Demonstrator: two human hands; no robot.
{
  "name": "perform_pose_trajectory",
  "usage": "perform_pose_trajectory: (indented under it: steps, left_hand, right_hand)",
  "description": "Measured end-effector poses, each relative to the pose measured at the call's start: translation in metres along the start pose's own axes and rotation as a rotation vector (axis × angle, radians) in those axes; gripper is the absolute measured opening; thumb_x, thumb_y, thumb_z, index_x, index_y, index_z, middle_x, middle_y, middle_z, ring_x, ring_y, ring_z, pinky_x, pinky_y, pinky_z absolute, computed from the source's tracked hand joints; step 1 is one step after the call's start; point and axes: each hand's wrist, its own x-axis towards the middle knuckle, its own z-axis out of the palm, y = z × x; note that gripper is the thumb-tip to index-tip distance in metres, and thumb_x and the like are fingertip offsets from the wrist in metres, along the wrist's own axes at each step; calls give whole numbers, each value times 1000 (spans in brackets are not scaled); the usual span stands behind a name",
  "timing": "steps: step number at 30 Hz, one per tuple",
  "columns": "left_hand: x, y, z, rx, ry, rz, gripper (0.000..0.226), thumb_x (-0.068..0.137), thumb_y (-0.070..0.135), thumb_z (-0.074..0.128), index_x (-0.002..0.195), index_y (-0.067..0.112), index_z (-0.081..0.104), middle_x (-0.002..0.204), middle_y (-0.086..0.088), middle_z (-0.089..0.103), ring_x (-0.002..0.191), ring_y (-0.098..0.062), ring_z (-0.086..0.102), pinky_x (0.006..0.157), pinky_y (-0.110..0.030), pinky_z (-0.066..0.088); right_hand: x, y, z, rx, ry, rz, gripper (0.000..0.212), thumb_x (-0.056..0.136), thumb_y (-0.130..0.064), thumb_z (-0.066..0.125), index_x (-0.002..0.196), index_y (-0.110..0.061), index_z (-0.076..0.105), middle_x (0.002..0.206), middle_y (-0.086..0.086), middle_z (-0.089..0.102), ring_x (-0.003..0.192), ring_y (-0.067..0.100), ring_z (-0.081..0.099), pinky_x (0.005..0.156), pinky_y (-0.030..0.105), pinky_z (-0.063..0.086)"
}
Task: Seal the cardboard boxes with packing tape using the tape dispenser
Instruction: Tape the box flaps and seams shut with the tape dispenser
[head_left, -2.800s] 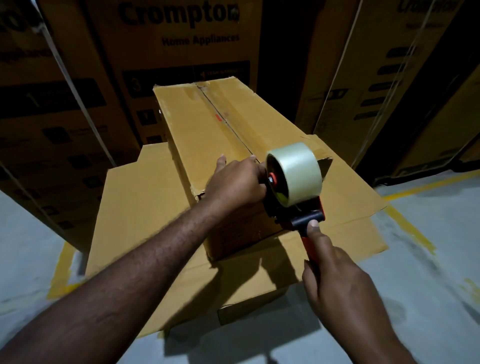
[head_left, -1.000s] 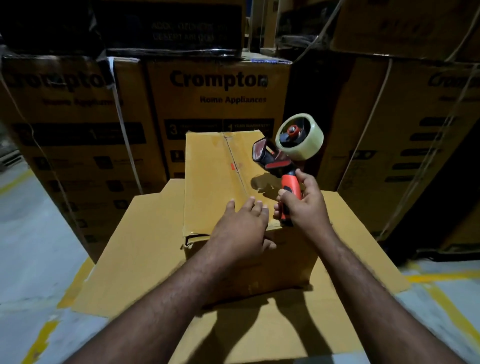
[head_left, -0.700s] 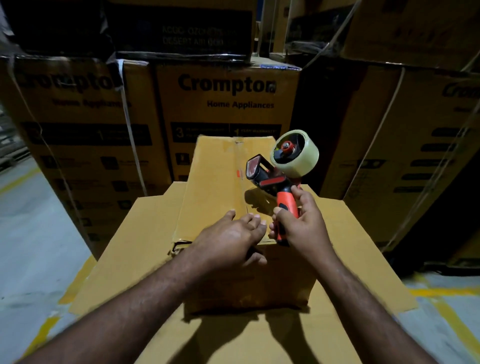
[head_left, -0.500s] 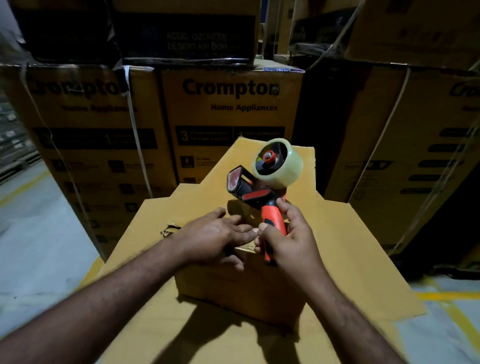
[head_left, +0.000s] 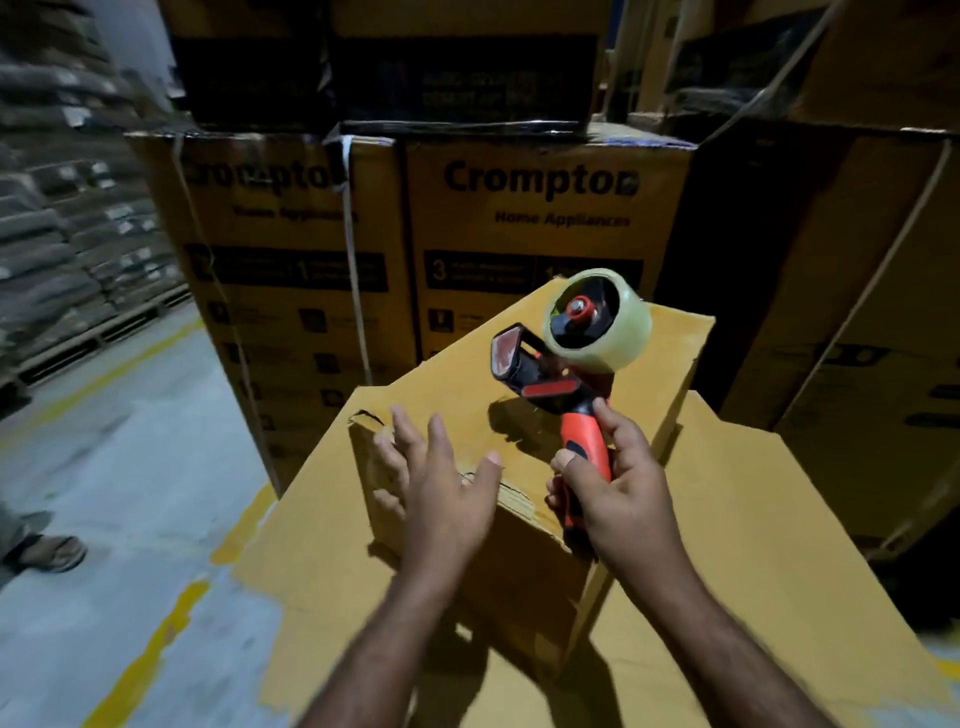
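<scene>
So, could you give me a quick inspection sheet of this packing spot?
Surface: flat brown cardboard sheet on grey concrete floor.
Job's things: small brown cardboard box on the sheet; orange-and-black tape dispenser with clear tape roll, held above it.
Clutter: nothing seen.
Grips: left hand open over the box; right hand grips the dispenser's handle.
Cables: nothing seen.
Surroundings: stacked printed cartons; a sandalled foot at left.

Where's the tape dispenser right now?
Head view, right of centre: the right hand grips the tape dispenser by its handle above the small cardboard box, beside the open left hand.
</scene>
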Motion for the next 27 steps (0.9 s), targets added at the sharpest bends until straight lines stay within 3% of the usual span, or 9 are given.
perform_pose_trajectory:
  steps: [3, 7, 11, 16, 18, 20, 22, 24, 27]
  left_hand:
    - [0, 10, 8, -193, 3, -98, 79, 103, 24, 56, 163, 34, 5, 159, 15, -40, 149, -18, -35, 124, -50, 8]
    - [6, -1, -2, -283, -128, -31, 77, 101, 8, 52, 161, 40, 14, 160, 24, -34, 143, -14, -42, 123, -48, -1]
    - [9, 0, -22, -311, -213, -36, 76, 98, 5, 52, 161, 35, 21, 164, 25, -21, 149, -12, -32, 123, -50, -6]
    - [41, -15, -39, -374, -292, -45, 85, 68, 29, 60, 152, 36, 45, 169, 14, 14, 156, -30, 2, 122, -65, 18]
    - [40, -7, -48, -275, -238, -32, 64, 81, 28, 56, 145, 32, 54, 163, -3, 32, 153, -31, 20, 119, -59, 29]
    - [34, 3, -61, -230, -23, -50, 41, 98, 20, 51, 137, 27, 63, 142, -3, 57, 133, -24, 50, 105, -43, 47]
    - [31, 10, -71, -418, 139, -158, 27, 103, 18, 50, 119, 13, 71, 116, -3, 69, 97, -22, 66, 77, -33, 51]
    - [28, 23, -82, -725, -43, -322, 37, 106, 32, 46, 103, 3, 68, 103, -11, 70, 82, -23, 68, 68, -33, 53]
    - [30, 32, -97, -975, -297, -464, 69, 102, 59, 43, 123, -4, 63, 121, -31, 67, 114, -43, 66, 88, -51, 59]
  right_hand:
    - [-5, 4, 10, 1, 53, -27, 61, 97, -22, 63, 147, -43, 35, 96, 6, 68, 79, 21, 71, 70, 47, 62]
    - [-12, 6, 10, 57, 10, -13, 58, 98, -22, 62, 145, -45, 35, 93, 7, 69, 82, 24, 72, 69, 46, 62]
    - [-24, 0, 17, 129, -87, 56, 57, 97, -21, 64, 144, -43, 38, 90, 7, 71, 81, 27, 73, 69, 44, 61]
    - [-31, -10, 27, 158, -208, 49, 57, 96, -15, 65, 143, -37, 43, 109, 8, 64, 82, 25, 73, 72, 40, 62]
    - [-31, -14, 25, 131, -231, 38, 55, 95, -16, 66, 139, -42, 43, 114, 7, 61, 83, 25, 73, 72, 38, 62]
    - [-29, -16, 21, 55, -215, 10, 54, 93, -30, 68, 136, -52, 44, 118, 3, 59, 86, 26, 72, 75, 44, 63]
    - [-29, -18, 15, -79, -198, -30, 59, 83, -49, 66, 136, -61, 41, 119, -4, 58, 90, 22, 70, 73, 47, 62]
    - [-31, -23, 9, -193, -201, -93, 62, 87, -50, 65, 141, -60, 36, 117, -10, 58, 87, 18, 68, 67, 41, 62]
    - [-32, -32, 5, -360, -213, -214, 64, 95, -38, 64, 149, -49, 32, 117, -9, 61, 83, 14, 67, 64, 30, 59]
